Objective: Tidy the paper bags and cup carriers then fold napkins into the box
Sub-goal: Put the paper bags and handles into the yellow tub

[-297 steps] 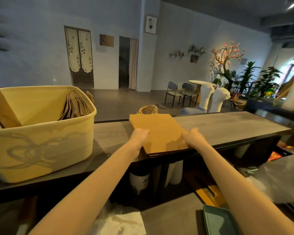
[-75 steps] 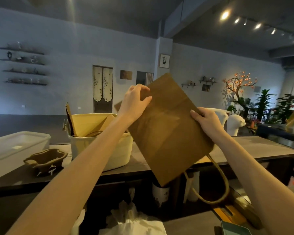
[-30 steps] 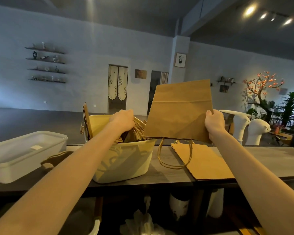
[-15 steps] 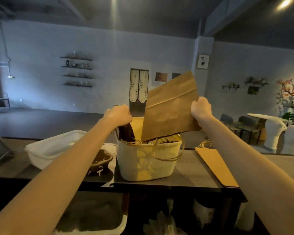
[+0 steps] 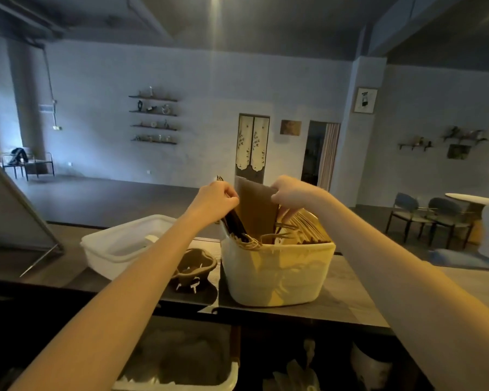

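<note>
Head view: dim grey room, dark counter. Yellow tub on it, packed with paper bags. Both hands at tub's top: left hand and right hand each pinch a top corner of one upright bag, half inside. White bin and cup carrier left of tub.

White lidded tub, brown ceramic dish, wall shelves, chairs
</note>
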Motion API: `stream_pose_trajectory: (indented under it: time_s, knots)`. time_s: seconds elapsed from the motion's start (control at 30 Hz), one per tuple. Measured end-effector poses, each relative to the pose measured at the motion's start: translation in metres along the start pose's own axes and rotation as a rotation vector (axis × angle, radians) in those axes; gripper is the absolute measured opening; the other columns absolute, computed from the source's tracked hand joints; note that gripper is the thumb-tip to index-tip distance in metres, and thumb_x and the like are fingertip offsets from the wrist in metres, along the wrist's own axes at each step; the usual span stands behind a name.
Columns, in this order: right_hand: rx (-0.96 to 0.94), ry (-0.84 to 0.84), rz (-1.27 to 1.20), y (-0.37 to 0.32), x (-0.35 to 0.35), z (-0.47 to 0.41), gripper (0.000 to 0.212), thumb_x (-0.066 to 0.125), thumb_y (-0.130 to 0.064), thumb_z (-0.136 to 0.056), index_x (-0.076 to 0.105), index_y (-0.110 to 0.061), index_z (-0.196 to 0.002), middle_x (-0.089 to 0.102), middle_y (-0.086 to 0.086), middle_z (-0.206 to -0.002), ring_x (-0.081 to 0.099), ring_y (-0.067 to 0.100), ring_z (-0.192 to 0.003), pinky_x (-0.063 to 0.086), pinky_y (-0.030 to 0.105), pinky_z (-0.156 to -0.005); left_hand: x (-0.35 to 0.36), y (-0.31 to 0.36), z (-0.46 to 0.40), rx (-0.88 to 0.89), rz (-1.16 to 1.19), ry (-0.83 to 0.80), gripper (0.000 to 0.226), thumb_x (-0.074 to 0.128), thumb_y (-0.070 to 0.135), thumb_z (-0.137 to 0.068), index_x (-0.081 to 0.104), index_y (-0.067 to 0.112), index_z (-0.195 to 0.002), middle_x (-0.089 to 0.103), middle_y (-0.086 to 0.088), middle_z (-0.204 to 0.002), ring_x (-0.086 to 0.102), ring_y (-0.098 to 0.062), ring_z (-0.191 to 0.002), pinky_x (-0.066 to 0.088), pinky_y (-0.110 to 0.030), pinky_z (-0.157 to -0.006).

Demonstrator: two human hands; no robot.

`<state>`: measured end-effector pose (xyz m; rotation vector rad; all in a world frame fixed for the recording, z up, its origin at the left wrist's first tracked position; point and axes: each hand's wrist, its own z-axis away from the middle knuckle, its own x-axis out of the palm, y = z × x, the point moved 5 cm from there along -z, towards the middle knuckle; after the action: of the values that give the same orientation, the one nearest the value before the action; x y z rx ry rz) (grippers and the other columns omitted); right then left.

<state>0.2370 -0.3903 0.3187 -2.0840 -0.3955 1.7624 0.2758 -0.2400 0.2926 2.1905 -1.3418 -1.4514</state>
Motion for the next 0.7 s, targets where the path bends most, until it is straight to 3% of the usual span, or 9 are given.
stream_pose_trajectory:
  time_s: [0.1,0.2,0.27,0.37,0.43,0.5,0.6,0.7]
  knots:
    - [-0.121,0.240,0.226,-0.011,0.010,-0.008,0.030,0.046,-0.001,-0.095,0.055,-0.002,-0.123,0.063,0.015,-0.110,0.064,0.027,-0.093,0.056,0.034,-0.080,-0.002,-0.005,-0.001,-0.004,0.042,0.057,0.015,0.051,0.016,-0.094,0.061,0.008,-0.101,0.058,-0.006,-0.094,0.056,-0.014,-0.085,0.042,-0.013,-0.063]
    - [-0.221,0.410,0.266,-0.021,0.017,-0.006,0.030,0.049,-0.002,-0.093,0.060,-0.007,-0.121,0.066,0.012,-0.103,0.064,0.025,-0.093,0.055,0.034,-0.082,-0.004,-0.008,0.000,-0.016,0.111,0.147,0.012,0.052,0.013,-0.093,0.060,0.008,-0.100,0.059,-0.008,-0.093,0.056,-0.013,-0.081,0.045,-0.017,-0.067]
    - [-0.260,0.331,0.213,-0.027,0.025,-0.002,0.030,0.046,-0.006,-0.096,0.060,-0.009,-0.122,0.066,0.010,-0.100,0.065,0.022,-0.090,0.055,0.031,-0.079,-0.006,-0.007,0.004,-0.012,0.127,0.239,0.006,0.056,0.012,-0.091,0.057,0.011,-0.097,0.057,-0.007,-0.091,0.056,-0.015,-0.082,0.044,-0.014,-0.065]
    - [-0.152,-0.064,0.055,-0.028,0.046,0.013,0.032,0.040,-0.016,-0.100,0.052,-0.010,-0.129,0.064,0.009,-0.107,0.064,0.022,-0.093,0.053,0.028,-0.078,-0.009,-0.006,0.005,-0.086,-0.019,0.291,0.036,0.063,0.022,-0.085,0.047,0.012,-0.115,0.048,-0.007,-0.107,0.050,-0.019,-0.100,0.045,-0.023,-0.077]
    - [-0.095,-0.292,0.041,-0.026,0.058,0.026,0.040,0.039,-0.024,-0.101,0.038,-0.016,-0.141,0.056,0.010,-0.125,0.056,0.022,-0.109,0.044,0.031,-0.093,-0.006,-0.010,0.003,-0.250,-0.051,0.117,0.054,0.061,0.030,-0.087,0.035,0.007,-0.128,0.047,-0.009,-0.109,0.051,-0.018,-0.093,0.046,-0.026,-0.075]
    - [-0.112,-0.402,-0.037,-0.026,0.066,0.033,0.053,0.042,-0.031,-0.100,0.022,-0.020,-0.147,0.045,0.007,-0.137,0.045,0.018,-0.114,0.034,0.028,-0.098,0.000,-0.012,0.004,-0.338,-0.055,-0.080,0.046,0.049,0.035,-0.094,0.039,0.004,-0.126,0.052,-0.008,-0.098,0.052,-0.012,-0.073,0.044,-0.020,-0.060]
    - [-0.199,-0.291,-0.046,-0.026,0.075,0.029,0.058,0.048,-0.037,-0.096,0.025,-0.020,-0.146,0.049,0.006,-0.136,0.049,0.018,-0.116,0.038,0.027,-0.095,0.004,-0.007,0.005,-0.309,-0.070,-0.154,0.035,0.038,0.030,-0.099,0.048,0.003,-0.118,0.056,-0.009,-0.094,0.052,-0.012,-0.064,0.041,-0.017,-0.052]
    - [-0.295,-0.043,0.191,-0.034,0.076,0.023,0.040,0.046,-0.034,-0.097,0.045,-0.013,-0.132,0.061,0.008,-0.118,0.058,0.020,-0.100,0.047,0.028,-0.082,0.004,-0.006,0.004,-0.325,0.050,-0.153,0.024,0.037,0.020,-0.100,0.047,0.002,-0.110,0.057,-0.013,-0.091,0.057,-0.018,-0.065,0.048,-0.020,-0.051]
